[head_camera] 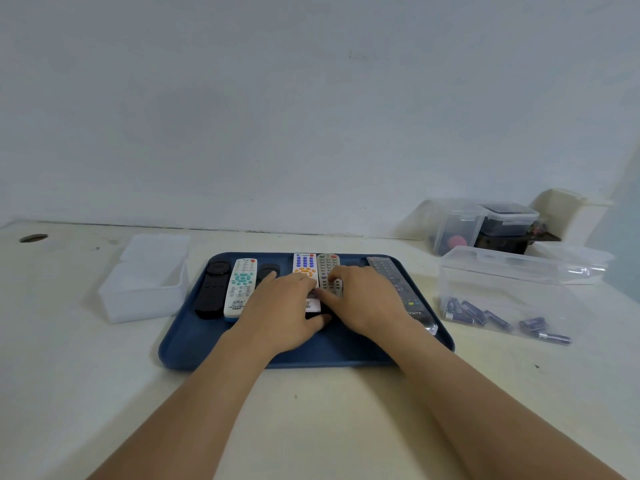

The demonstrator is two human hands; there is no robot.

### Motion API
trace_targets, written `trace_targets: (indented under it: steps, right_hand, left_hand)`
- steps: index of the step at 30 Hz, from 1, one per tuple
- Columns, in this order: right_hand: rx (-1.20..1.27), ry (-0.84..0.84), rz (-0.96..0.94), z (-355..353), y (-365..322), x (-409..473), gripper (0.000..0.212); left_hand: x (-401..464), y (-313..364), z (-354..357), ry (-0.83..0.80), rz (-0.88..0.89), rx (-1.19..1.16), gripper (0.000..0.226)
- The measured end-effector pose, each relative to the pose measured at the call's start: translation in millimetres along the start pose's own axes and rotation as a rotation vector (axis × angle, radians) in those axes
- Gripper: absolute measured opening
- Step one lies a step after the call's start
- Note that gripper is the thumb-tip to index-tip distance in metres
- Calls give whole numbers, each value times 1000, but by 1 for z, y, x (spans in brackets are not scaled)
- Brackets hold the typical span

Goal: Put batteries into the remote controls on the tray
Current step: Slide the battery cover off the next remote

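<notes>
From the head camera, a blue tray (187,348) lies on the pale surface (311,410), and everything else is placed relative to it. Six remotes can be counted on the tray, side by side. From the tray's left end: a black remote (212,289), a white remote with teal buttons (241,287), a second dark remote (267,271) mostly hidden by the left hand (284,306), a white remote with blue and orange buttons (304,266), a grey remote (328,271), and a long dark remote (398,285) at the tray's right end. Whether another lies under the hands I cannot tell.

Both hands rest over the tray's middle. The left hand lies on the blue-and-orange remote, fingers bent over it, thumb near the tray floor; whether its grip is closed on that remote I cannot tell. The right hand (363,303) has its fingers on the grey remote's buttons with the thumb at its near end; its grip is likewise unclear.

Right of the tray stands a clear box (502,271) holding about eight dark batteries (498,320). Left of the tray sits a white frosted box (145,282). Behind the clear box, two more lidded containers (485,226) stand against the wall (311,116). The forearms cover the tray's near middle.
</notes>
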State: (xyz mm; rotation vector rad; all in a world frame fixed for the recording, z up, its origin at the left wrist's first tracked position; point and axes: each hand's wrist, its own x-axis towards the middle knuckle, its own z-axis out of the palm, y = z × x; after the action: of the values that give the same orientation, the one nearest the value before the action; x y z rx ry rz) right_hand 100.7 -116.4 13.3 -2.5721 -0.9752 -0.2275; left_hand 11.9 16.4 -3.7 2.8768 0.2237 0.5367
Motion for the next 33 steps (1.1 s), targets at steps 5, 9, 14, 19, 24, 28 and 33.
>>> trace_targets:
  steps: [5, 9, 14, 19, 24, 28, 33]
  right_hand:
    - [225, 55, 115, 1, 0, 5, 44]
    - [397, 90, 246, 5, 1, 7, 44]
    - [429, 34, 228, 2, 3, 8, 25]
    - [324, -42, 254, 1, 4, 8, 38]
    - [505, 68, 356, -22, 12, 8, 33]
    - [771, 159, 203, -50, 22, -2, 26]
    - [300, 415, -227, -53, 36, -12, 16]
  left_hand:
    - [3, 0, 0, -1, -43, -24, 38]
    - [3, -1, 2, -3, -22, -36, 43]
    - [4, -1, 2, -5, -18, -44, 40]
    - [2, 1, -1, -20, -44, -53, 40]
    - [1, 4, -3, -18, -91, -68, 48]
    - [-2, 8, -13, 4, -141, -201, 75]
    - [2, 9, -42, 71, -431, -1477, 38]
